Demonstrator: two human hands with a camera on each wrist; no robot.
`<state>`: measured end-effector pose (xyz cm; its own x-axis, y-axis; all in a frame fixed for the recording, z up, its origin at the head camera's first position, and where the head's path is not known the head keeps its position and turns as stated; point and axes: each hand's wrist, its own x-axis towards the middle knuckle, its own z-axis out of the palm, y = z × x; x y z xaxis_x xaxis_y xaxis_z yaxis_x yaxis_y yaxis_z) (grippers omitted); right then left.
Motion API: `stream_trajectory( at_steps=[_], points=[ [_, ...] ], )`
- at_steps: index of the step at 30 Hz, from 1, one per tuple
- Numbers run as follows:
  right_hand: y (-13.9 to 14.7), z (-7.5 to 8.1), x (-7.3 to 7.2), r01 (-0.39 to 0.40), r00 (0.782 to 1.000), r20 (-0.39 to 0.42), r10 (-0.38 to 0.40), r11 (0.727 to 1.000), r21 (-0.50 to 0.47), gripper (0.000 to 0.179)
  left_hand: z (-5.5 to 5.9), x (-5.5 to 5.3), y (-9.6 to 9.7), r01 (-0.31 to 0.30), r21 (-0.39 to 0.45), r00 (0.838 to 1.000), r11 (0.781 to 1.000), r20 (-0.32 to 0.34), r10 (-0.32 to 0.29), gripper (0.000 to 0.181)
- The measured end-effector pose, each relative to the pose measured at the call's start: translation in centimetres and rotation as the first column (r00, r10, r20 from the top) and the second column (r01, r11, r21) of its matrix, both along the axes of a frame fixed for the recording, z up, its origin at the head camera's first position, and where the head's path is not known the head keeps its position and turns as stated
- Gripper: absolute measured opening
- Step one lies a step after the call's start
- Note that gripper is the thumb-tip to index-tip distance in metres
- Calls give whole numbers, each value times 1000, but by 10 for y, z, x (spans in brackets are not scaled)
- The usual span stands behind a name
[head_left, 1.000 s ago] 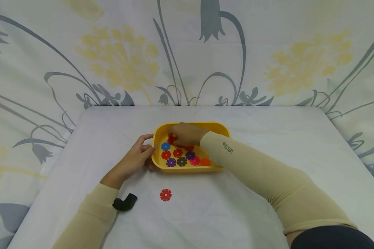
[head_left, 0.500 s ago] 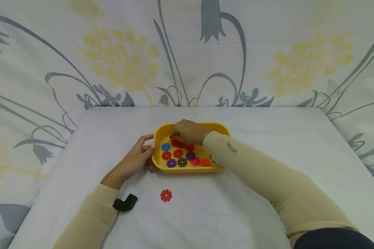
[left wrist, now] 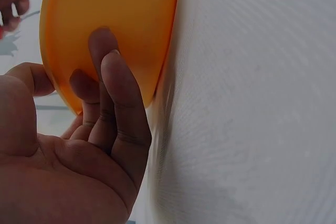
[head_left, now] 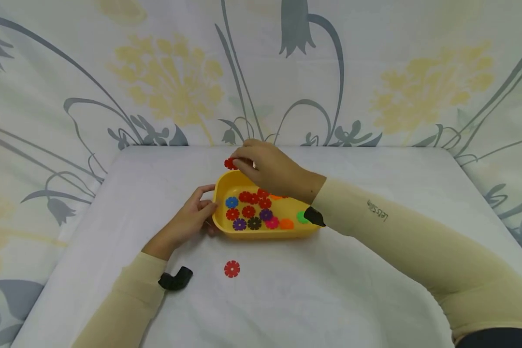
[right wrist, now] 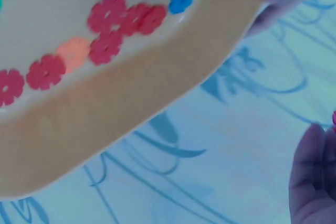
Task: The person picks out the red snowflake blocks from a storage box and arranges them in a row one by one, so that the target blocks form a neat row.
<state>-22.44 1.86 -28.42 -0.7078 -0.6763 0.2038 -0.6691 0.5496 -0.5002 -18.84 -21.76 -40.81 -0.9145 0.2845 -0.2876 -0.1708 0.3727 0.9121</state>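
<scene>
My right hand (head_left: 275, 166) is raised above the far left rim of a yellow tray (head_left: 265, 235), pinching a red snowflake-shaped disc (head_left: 229, 164) between thumb and fingers. My left hand (head_left: 190, 216) grips the tray's left end; in the left wrist view its fingertips (left wrist: 121, 72) lie against the outer wall and the thumb is at the rim. Inside the tray are several flat notched discs, among them a blue disc (head_left: 232, 202), a black disc (head_left: 254, 223) and a green disc (head_left: 302, 217). Part of the tray is hidden under my right wrist.
One red disc (head_left: 232, 268) lies flat on the white cloth-covered table (head_left: 287, 295) in front of the tray. Behind the table hangs a flower-patterned curtain (head_left: 361, 72). Black wrist straps (head_left: 176, 279) show on the sleeves.
My right hand has come up out of the tray toward the far left, carrying a red disc. More discs, including the green one, are now visible. The left hand stays on the tray.
</scene>
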Motion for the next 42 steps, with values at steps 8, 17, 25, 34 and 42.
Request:
stream_trajectory(
  at_steps=[8, 17, 25, 34, 42],
  points=[
    [25, -7, 55, -27, 999, -33, 19, 963, -266, 23, -1, 0, 0, -2, -7, 1000, 1000, 4, 2, 57],
    [41, -42, 99, -54, 968, 219, 121, 955, -292, 23, 0, -1, 1, -8, -3, 1000, 1000, 13, 8, 58],
    [34, -87, 101, -100, 894, 428, 132, 990, -97, 21, -1, -4, 2, -4, -18, 1000, 1000, -2, 4, 57],
    [19, -111, 86, -157, 879, 462, 116, 986, 50, 11, 0, -2, -2, -11, -3, 1000, 1000, 25, 11, 58],
    [10, -115, 84, -114, 920, 386, 69, 989, 96, 12, -2, -3, 0, 0, 10, 1000, 1000, 13, 0, 57]
  ],
)
